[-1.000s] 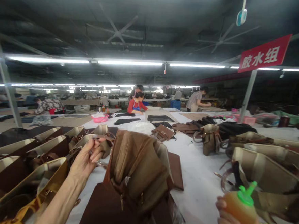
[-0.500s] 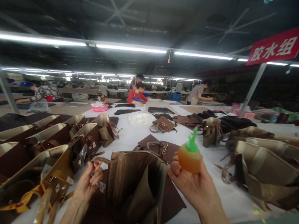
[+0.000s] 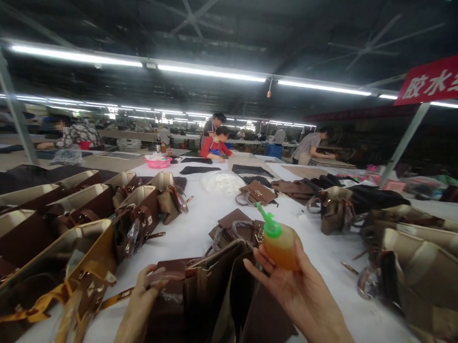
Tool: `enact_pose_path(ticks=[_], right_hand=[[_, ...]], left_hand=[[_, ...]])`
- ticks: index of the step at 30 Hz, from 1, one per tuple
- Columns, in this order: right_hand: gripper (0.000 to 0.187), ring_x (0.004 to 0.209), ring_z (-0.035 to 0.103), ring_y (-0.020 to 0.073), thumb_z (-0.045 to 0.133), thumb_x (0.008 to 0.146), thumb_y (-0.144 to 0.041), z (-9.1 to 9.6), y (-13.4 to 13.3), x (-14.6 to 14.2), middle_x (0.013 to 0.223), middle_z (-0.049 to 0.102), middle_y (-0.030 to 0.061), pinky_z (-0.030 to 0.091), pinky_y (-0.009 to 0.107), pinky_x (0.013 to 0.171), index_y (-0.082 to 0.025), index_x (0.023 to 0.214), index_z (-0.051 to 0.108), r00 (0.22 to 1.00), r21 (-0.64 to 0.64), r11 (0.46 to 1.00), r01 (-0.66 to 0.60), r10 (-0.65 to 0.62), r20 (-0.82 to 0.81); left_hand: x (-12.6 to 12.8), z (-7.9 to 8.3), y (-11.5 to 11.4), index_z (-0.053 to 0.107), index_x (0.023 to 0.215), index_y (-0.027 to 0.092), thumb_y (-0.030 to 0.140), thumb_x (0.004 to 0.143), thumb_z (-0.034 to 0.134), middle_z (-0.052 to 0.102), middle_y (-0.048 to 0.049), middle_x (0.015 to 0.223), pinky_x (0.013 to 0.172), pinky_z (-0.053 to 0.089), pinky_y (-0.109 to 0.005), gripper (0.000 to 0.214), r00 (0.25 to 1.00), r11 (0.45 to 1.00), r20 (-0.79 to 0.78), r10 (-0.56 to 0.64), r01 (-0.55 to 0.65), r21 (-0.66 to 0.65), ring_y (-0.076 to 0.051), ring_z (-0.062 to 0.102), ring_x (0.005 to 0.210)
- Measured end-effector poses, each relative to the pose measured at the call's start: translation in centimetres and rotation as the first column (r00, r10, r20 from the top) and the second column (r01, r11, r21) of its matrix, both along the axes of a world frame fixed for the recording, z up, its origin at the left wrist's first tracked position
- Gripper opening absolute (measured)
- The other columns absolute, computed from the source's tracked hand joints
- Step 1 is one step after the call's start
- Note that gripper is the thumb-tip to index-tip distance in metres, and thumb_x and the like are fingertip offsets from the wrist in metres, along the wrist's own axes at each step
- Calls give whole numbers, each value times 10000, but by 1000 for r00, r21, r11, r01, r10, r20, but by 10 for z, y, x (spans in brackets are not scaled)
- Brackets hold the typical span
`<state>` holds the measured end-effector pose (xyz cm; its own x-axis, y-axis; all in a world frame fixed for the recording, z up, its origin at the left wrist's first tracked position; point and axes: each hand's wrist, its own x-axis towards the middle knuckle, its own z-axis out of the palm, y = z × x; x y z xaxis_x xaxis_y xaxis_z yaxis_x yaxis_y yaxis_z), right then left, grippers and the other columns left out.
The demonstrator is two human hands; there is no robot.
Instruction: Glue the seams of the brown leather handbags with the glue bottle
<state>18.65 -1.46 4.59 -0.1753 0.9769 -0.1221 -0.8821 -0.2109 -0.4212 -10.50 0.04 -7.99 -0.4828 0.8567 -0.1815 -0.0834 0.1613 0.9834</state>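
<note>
Between my hands stands an open dark brown handbag, its lining showing and its mouth tilted. My left hand is at the bag's left side, fingers closed around a brown handle partly wrapped in clear plastic. In my right hand is a squeeze bottle of amber liquid with a green nozzle cap, raised above the bag's right side and tilted left. Behind the bottle lies a flat brown bag piece with metal fittings and wrapped handles.
Rows of open brown bags and a mustard-trimmed bag stand on the left. More bags stand on the right. A pink basin and a white heap sit farther back on the white table. Several people work beyond.
The handbag has dropped lower and tilted. My left hand has moved down with the handle. The bottle has shifted slightly left, its nozzle now leaning left. The whole view has turned a little left.
</note>
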Motion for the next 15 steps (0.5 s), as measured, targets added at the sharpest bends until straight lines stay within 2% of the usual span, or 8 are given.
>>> enact_pose_path(ticks=[3,6,8,10,11,12,13,15], right_hand=[[314,871,621,285,647,797,-408,2,-1,1,891,695,122,336,625,953,-134,946,685,1000,-6,1000,27,-27,12],[323,881,619,283,637,805,-411,3,-2,1,904,693,120,338,617,957,-135,967,676,999,8,999,32,-32,30],[315,895,615,280,629,812,-406,2,-3,2,908,691,119,341,607,959,-137,972,672,999,15,999,34,-35,31],[326,898,613,279,629,811,-412,2,-4,1,897,689,122,344,602,959,-129,966,671,999,13,999,35,-35,28],[332,894,613,277,632,807,-416,1,-4,1,891,689,124,344,602,959,-124,960,672,999,10,999,36,-37,23],[337,888,613,276,638,802,-418,1,-3,0,886,689,125,343,602,960,-119,952,673,999,5,999,38,-38,19],[341,881,614,274,647,795,-419,1,-3,-2,879,689,128,344,603,960,-113,941,675,999,-1,999,39,-39,16],[339,876,616,271,662,785,-410,2,-3,-4,869,689,130,347,597,963,-105,931,677,999,-10,999,41,-41,9]], left_hand=[[6,-8,2,383,1198,123,419,569,646,588,-149,1114,920,443,-442,743,991,999,-126,49,-49,6,-319,532,1098],[11,-9,-1,266,1286,50,457,598,580,418,-240,1299,1007,362,-485,858,950,993,-297,99,-75,89,-356,418,1220],[17,0,-14,274,1301,76,411,673,526,350,-227,1359,1049,301,-509,755,857,976,-487,169,-78,202,-349,346,1275],[25,20,-33,329,1287,143,302,758,471,348,-175,1382,1080,253,-509,570,712,941,-657,249,-18,338,-311,309,1304],[31,34,-43,359,1270,185,236,788,448,345,-142,1397,1079,273,-481,492,656,911,-704,273,59,408,-280,321,1302],[37,50,-52,395,1241,229,164,801,431,385,-98,1382,1074,303,-431,446,606,871,-752,260,190,454,-240,359,1281],[45,67,-59,430,1204,255,92,804,396,452,-63,1330,1066,325,-382,434,564,790,-793,231,367,491,-199,405,1247],[61,101,-65,468,1133,254,17,778,360,553,-42,1220,1026,377,-327,440,425,538,-903,70,746,393,-169,456,1198]])
